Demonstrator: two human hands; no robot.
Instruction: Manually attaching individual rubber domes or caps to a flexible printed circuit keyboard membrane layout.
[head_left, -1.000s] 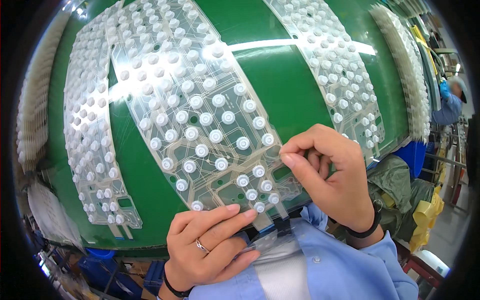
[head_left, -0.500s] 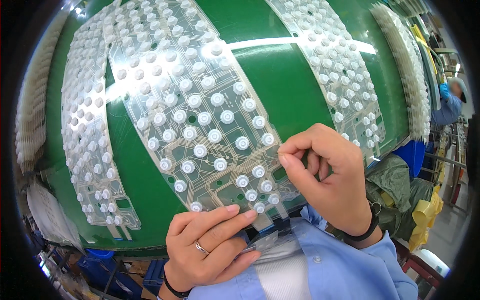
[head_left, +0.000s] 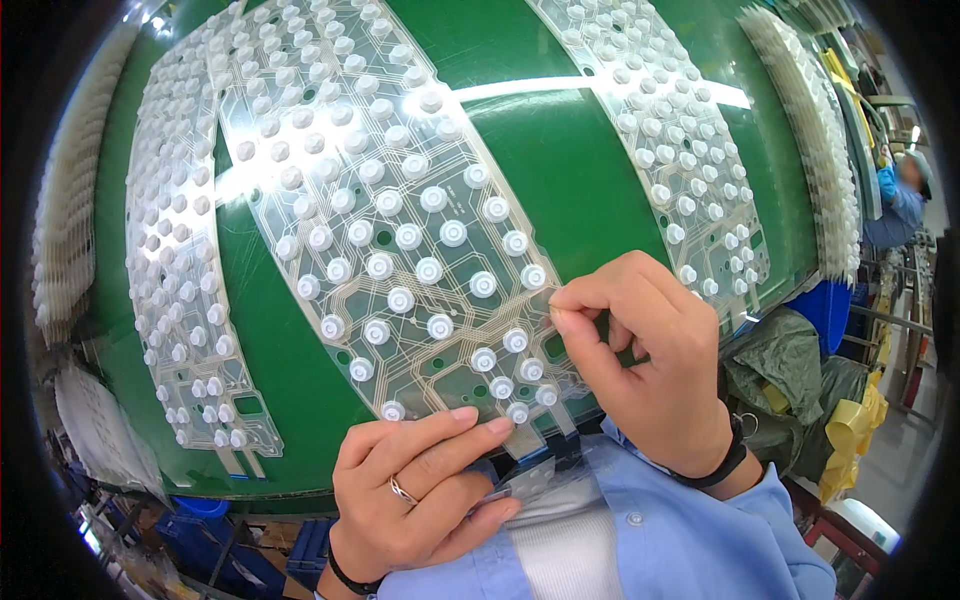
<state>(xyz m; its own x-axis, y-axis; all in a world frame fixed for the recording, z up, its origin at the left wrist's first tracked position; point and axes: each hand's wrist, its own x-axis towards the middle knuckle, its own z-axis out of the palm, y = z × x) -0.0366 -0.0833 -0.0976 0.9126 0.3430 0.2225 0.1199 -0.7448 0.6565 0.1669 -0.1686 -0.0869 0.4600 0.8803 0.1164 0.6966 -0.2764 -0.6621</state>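
A clear flexible keypad membrane sheet (head_left: 455, 345) with printed traces and rows of white rubber domes lies in front of me. My right hand (head_left: 650, 350) pinches thumb and forefinger together at its right edge; what sits between the tips is too small to make out. On the near edge of the sheet rest the index and middle fingertips of my left hand (head_left: 415, 490). Between that hand's ring finger and thumb a piece of clear plastic film (head_left: 540, 482) sticks out. Two dark-ended tails of the sheet hang at the near table edge.
Similar dome sheets lie to the left (head_left: 185, 300) and right (head_left: 690, 150) on the green tabletop (head_left: 560, 150). Stacks of sheets stand at the far left (head_left: 70, 190) and right (head_left: 815, 150). Beyond are a blue bin (head_left: 825, 315), plastic bags (head_left: 780, 375) and a person in blue (head_left: 900, 205).
My right hand has shifted slightly left, its pinch still at the sheet's right edge. The left hand stays in place.
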